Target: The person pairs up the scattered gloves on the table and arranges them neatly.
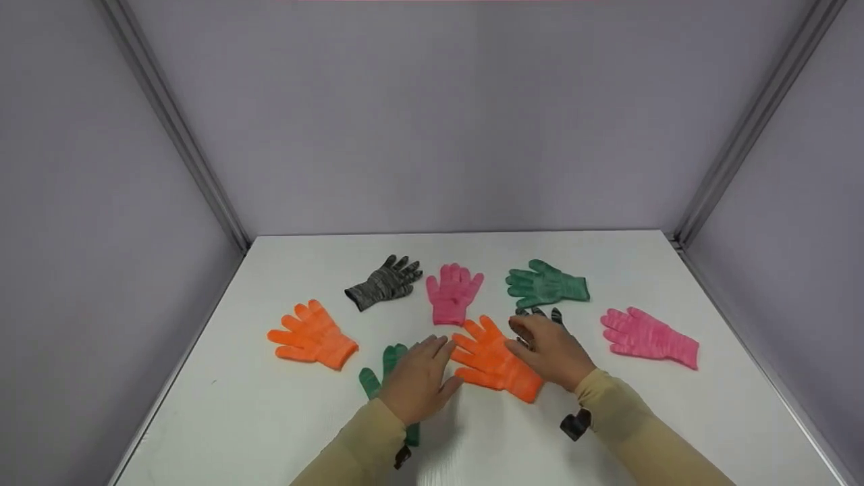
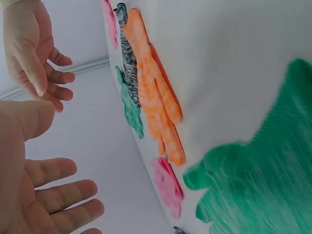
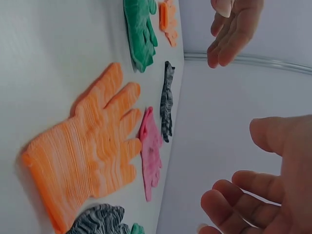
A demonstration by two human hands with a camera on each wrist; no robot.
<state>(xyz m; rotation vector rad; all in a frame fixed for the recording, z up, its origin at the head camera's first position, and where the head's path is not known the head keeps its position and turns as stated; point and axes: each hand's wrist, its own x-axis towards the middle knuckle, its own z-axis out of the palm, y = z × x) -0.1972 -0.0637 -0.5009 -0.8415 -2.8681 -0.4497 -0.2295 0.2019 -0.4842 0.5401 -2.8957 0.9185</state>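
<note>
Both bare hands hover over knitted gloves laid flat on the white table, and neither holds anything. My left hand (image 1: pixel 420 381), fingers extended, is above a green glove (image 2: pixel 258 180), covering much of it in the head view. The right hand (image 1: pixel 553 351) has loosely bent fingers and hangs above a black-and-grey glove (image 3: pixel 100 219), mostly hidden from the head view. Between the hands lies an orange glove (image 1: pixel 496 364), its fingers pointing up and left. In the wrist views a gap shows between the hands and the gloves.
Further back lie another black-and-grey glove (image 1: pixel 385 283), a pink glove (image 1: pixel 453 295) and a second green glove (image 1: pixel 547 283). Another orange glove (image 1: pixel 314 336) is at the left, another pink one (image 1: pixel 649 337) at the right. Grey walls (image 1: pixel 432 121) enclose the table's back and sides.
</note>
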